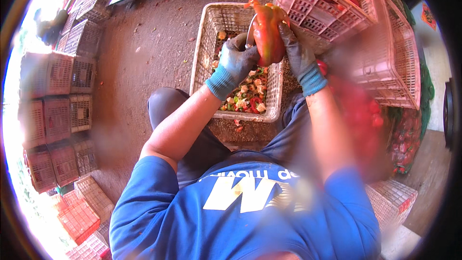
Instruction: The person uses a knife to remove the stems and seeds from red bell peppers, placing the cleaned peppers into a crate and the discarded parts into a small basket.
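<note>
Both my hands wear dark-palmed gloves with blue cuffs, raised over a plastic crate. My left hand [240, 54] closes around a small curved metal blade [250, 31], whose handle is hidden in the fist. That blade lies against the left side of a red bell pepper [267, 36] with greenish streaks. My right hand [297, 48] grips the pepper from the right. A ragged strip hangs out at the pepper's top left. Below, the pale crate [235, 115] holds pepper cores [258, 88], seeds and red and green trimmings.
A pink crate of red pepper pieces [328, 3] stands at the upper right, beside another pink crate [388, 54]. Blurred red peppers in a mesh sack [361, 119] lie by my right arm. Stacked crates [57, 115] line the left. Scraps dot the floor [144, 57].
</note>
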`<act>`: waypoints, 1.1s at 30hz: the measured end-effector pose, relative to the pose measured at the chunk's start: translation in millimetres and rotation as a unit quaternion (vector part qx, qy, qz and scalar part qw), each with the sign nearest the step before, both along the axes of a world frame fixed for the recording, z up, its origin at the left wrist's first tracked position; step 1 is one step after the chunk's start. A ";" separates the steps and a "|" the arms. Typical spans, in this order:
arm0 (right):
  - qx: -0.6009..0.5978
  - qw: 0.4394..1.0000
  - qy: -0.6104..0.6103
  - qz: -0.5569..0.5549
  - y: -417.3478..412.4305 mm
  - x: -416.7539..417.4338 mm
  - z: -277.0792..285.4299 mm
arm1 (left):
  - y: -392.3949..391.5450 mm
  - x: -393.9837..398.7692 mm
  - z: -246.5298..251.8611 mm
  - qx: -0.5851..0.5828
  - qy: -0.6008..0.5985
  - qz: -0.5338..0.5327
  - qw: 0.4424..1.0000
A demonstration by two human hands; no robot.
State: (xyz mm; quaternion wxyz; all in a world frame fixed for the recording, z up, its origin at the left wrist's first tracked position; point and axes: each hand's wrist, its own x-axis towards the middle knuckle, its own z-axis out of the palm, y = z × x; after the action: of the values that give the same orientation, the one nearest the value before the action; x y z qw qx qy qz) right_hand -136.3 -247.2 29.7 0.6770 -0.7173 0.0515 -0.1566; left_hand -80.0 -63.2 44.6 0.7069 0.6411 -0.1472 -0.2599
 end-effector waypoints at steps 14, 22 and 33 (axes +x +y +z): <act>0.417 0.905 0.037 0.078 20.5 15.7 -13.2 | 29.2 20.4 7.8 -0.044 -0.124 0.034 0.991; 0.284 0.948 -0.069 0.125 -22.1 -9.5 -34.6 | 35.9 30.1 23.6 -0.051 -0.035 0.049 0.997; 0.443 0.889 -0.067 0.097 -37.2 -58.9 6.7 | 27.5 33.9 -5.1 -0.172 -0.096 -0.063 0.978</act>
State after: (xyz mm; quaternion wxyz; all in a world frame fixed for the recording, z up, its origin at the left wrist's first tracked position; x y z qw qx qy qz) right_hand -195.2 -284.3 36.4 0.9379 -0.3325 0.0000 -0.0987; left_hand -46.0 -35.6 39.6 0.7713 0.5212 -0.2975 -0.2120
